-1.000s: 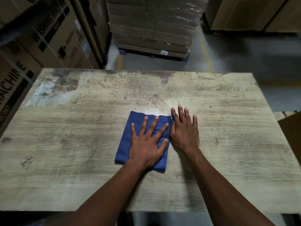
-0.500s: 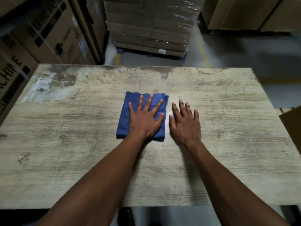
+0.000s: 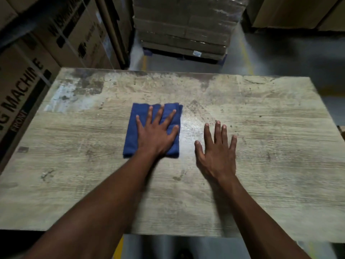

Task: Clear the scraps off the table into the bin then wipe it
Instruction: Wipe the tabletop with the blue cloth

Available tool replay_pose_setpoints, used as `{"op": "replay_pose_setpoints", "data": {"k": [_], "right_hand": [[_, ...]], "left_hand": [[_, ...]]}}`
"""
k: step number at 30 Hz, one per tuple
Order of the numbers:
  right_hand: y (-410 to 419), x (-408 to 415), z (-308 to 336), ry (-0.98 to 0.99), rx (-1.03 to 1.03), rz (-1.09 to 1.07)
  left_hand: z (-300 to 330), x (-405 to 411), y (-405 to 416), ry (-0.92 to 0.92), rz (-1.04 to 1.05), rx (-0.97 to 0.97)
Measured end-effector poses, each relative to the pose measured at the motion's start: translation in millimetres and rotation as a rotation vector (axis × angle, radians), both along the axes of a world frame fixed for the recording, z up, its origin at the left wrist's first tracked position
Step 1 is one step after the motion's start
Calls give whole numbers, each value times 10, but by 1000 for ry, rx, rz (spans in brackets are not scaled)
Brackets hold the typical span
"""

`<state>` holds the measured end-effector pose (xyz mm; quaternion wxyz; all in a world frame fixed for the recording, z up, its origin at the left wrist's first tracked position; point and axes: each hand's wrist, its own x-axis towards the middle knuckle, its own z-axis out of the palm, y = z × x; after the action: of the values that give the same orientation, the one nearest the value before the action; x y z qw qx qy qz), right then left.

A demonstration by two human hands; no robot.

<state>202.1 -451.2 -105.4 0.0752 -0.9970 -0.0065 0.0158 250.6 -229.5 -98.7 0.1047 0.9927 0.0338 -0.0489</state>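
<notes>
The worn wooden table (image 3: pixel 261 165) offers broad bare surface on every side of the folded blue cloth (image 3: pixel 134 131), which lies under the flat left hand (image 3: pixel 158 135). The right hand (image 3: pixel 216 156) rests flat just beside it, a narrow strip of tabletop between them. Cardboard boxes (image 3: pixel 28 77) crowd the table's left edge. Beyond the far edge, a strip of floor separates it from a wrapped pallet stack (image 3: pixel 184 27).

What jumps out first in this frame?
A folded blue cloth lies mid-table, with the left hand pressed flat on it, fingers spread. Just to its right, apart from the cloth, the right hand rests flat on the worn wooden table. Stacked cardboard boxes crowd the table's left side.
</notes>
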Motion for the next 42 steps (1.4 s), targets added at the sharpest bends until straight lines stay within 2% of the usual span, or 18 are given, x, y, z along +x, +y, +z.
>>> {"op": "replay_pose_setpoints", "data": {"k": [4,8,11,16,19,24,30,33,37,42], "right_hand": [[-5,25,10,7,-8,8],[-3,19,22,2,-7,-3],[8,13,57,-3,1,-7],[20,-18,115,13,-2,-8],[17,-19,124,12,2,-2],[-14,12,84,21,-30,7],[-14,14,62,-23,4,3],[-22,29,36,-23,10,10],[-35,21,24,-22,6,10],[-14,-9,81,-22,36,17]], "left_hand": [[13,569,98,6,19,9],[1,555,133,11,0,6],[20,164,151,16,-12,-19],[23,-988,339,17,-35,13],[-1,-1268,455,21,-3,47],[-13,-918,475,24,39,36],[52,221,706,12,122,-2],[11,517,804,11,145,14],[-5,415,792,3,126,8],[34,-477,626,32,113,-4]]}}
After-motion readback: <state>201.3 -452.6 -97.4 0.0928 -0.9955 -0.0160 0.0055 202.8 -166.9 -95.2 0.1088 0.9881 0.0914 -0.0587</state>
